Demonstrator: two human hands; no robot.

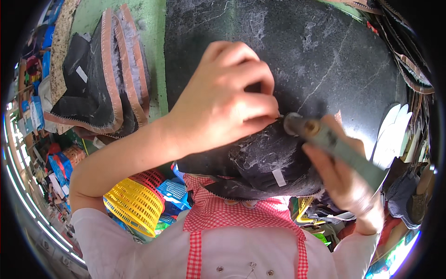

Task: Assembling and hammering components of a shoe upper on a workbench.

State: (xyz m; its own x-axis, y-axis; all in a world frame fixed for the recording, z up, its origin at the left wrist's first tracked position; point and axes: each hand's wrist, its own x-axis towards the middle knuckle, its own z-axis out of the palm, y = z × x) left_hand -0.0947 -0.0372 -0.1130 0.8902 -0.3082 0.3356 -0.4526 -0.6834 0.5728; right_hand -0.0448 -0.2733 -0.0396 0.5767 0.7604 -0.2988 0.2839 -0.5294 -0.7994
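A dark fleece-lined shoe upper point(274, 162) with a small white label lies at the near edge of the black work surface point(320, 56). My left hand point(232, 90) is closed over its upper edge, thumb and fingertips pinched together there; exactly what is between them is partly hidden. In my right hand point(337, 167) is a grey flat-handled tool point(344, 149) with a round metal head and a brass-coloured bolt, slightly blurred. Its head is right beside my left fingertips, above the upper. I cannot tell whether it touches the material.
At the left, similar dark uppers point(109, 88) with pinkish-brown stitched edges are stacked on a green surface point(155, 32). White sole-shaped pieces point(395, 132) stand at the right, near hanging dark pieces point(411, 60). A yellow plastic basket point(134, 209) is below the table edge.
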